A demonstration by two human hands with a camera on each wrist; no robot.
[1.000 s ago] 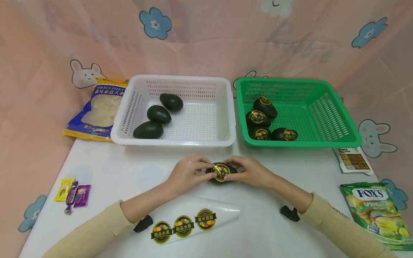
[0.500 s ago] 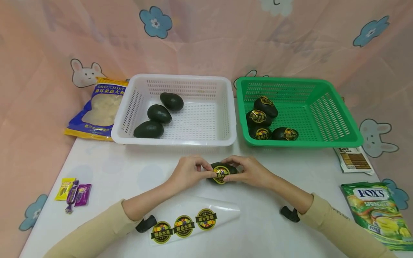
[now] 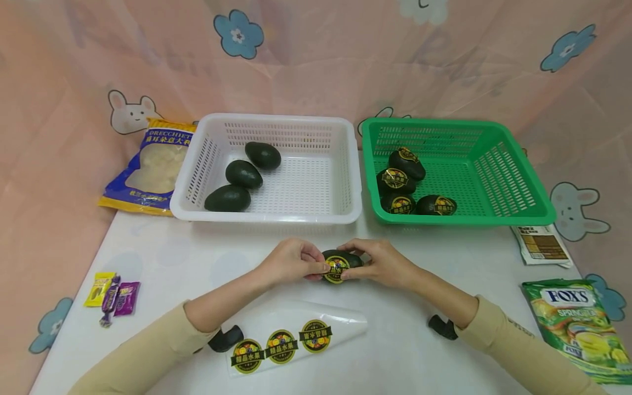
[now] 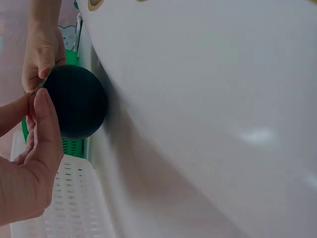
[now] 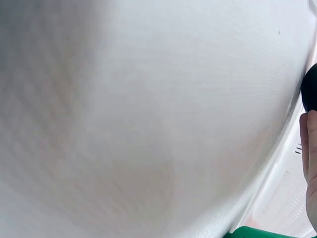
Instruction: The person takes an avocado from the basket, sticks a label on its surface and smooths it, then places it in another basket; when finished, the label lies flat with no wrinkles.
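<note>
A dark avocado (image 3: 345, 259) lies on the white table (image 3: 419, 340) in front of me, held between both hands. It carries a round black-and-gold sticker (image 3: 337, 267) on its near face. My left hand (image 3: 313, 262) pinches its left end, thumb on the sticker's edge. My right hand (image 3: 362, 263) grips its right end with curled fingers. The left wrist view shows the avocado (image 4: 74, 101) against the table, with my left hand (image 4: 37, 144) below it and the right hand's fingers (image 4: 42, 52) above. Only the avocado's edge (image 5: 311, 94) shows in the right wrist view.
A white basket (image 3: 345, 214) behind holds three bare avocados (image 3: 243, 174). Beside it, a green basket (image 3: 538, 211) holds several stickered avocados (image 3: 395, 181). A sheet with three stickers (image 3: 281, 345) lies near me. Snack bags (image 3: 573, 323) and candies (image 3: 111, 293) sit at the table's sides.
The avocado has rolled slightly, so its sticker now faces lower and nearer. My left thumb has slid onto the sticker's edge. Both hands stay in place.
</note>
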